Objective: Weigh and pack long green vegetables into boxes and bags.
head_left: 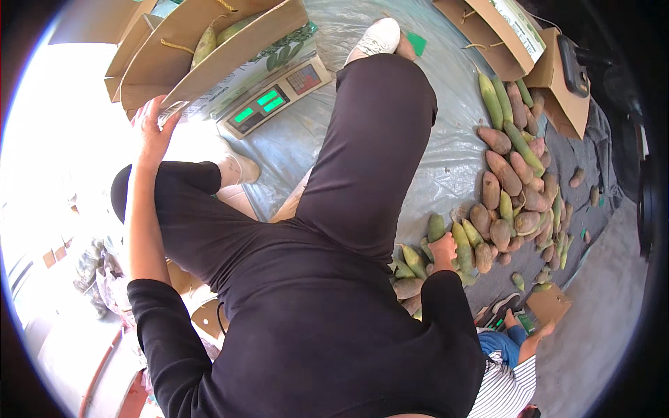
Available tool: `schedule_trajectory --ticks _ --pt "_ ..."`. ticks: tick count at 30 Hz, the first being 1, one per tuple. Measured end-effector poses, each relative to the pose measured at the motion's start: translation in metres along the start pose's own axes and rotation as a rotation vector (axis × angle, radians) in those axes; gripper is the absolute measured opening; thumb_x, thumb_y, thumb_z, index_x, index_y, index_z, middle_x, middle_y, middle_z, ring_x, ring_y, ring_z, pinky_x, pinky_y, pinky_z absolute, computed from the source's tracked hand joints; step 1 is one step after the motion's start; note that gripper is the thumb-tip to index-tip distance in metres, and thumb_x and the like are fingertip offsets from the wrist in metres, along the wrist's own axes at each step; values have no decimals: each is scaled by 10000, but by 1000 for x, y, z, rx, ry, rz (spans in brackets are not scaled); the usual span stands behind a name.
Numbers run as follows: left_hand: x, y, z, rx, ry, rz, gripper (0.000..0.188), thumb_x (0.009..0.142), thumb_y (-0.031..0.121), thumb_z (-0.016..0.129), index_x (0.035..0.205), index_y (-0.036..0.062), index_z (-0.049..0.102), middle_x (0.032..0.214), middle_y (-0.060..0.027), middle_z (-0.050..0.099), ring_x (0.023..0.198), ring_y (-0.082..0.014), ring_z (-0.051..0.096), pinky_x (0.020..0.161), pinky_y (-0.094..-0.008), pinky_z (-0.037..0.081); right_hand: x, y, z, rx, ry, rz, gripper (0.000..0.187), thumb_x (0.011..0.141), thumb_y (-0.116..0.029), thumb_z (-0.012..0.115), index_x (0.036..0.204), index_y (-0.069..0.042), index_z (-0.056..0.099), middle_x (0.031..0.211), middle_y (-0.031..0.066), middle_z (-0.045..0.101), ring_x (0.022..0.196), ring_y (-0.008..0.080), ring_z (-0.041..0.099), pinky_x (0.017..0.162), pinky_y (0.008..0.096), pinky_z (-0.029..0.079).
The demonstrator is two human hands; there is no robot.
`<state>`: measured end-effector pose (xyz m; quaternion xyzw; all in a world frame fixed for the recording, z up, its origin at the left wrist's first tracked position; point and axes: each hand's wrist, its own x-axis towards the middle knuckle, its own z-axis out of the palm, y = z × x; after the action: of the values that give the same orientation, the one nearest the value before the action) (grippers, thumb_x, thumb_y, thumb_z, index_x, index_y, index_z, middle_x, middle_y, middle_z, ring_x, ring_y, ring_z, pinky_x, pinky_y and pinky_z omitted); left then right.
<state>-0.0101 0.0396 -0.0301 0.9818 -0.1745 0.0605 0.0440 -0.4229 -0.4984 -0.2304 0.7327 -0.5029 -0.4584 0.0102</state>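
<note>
At the upper left, a tall cardboard box [237, 59] with green leaf print and rope handles stands on a digital scale [268, 104] with lit green figures. Long green radishes [205, 47] show inside it. My left hand [151, 127] grips the box's near lower edge, thumb apart from the fingers. On my right, my right hand [444, 249] is closed round a green radish [435, 226] at the near side of a large pile. That pile mixes green radishes with reddish-brown roots [503, 173]; my fingers partly hide the radish.
Clear plastic sheeting [446, 160] covers the floor by my bent legs. More cardboard boxes [484, 35] stand at the upper right. At the lower right, a person in a striped top [512, 383] reaches toward another small box [548, 304]. A dark cloth [592, 153] lies beneath the pile.
</note>
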Motion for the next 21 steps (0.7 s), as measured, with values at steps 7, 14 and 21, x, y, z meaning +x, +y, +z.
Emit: schedule_trajectory --ticks 7,14,21 --pt "5 7 -5 -18 -41 -5 359 741 227 654 1061 99 553 1016 -81 598 987 -280 529 881 -408 361 14 -23 -4 251 -24 -180 687 574 -301 774 1143 -78 462 1133 115 566 1069 306 525 845 419 453" --pt "3 2 -22 -34 -144 -45 416 758 251 639 1137 123 522 1108 -85 564 1095 -263 485 957 -409 309 21 -83 -101 649 270 -700 525 569 -121 763 1022 0 528 932 198 618 896 344 593 783 395 458" --pt "3 -16 -47 -66 -55 -46 447 756 224 647 1170 119 517 1112 -88 545 1099 -271 473 982 -407 297 -39 -154 -285 799 536 -1211 503 569 -77 747 1016 17 539 882 169 632 845 273 618 755 347 473"
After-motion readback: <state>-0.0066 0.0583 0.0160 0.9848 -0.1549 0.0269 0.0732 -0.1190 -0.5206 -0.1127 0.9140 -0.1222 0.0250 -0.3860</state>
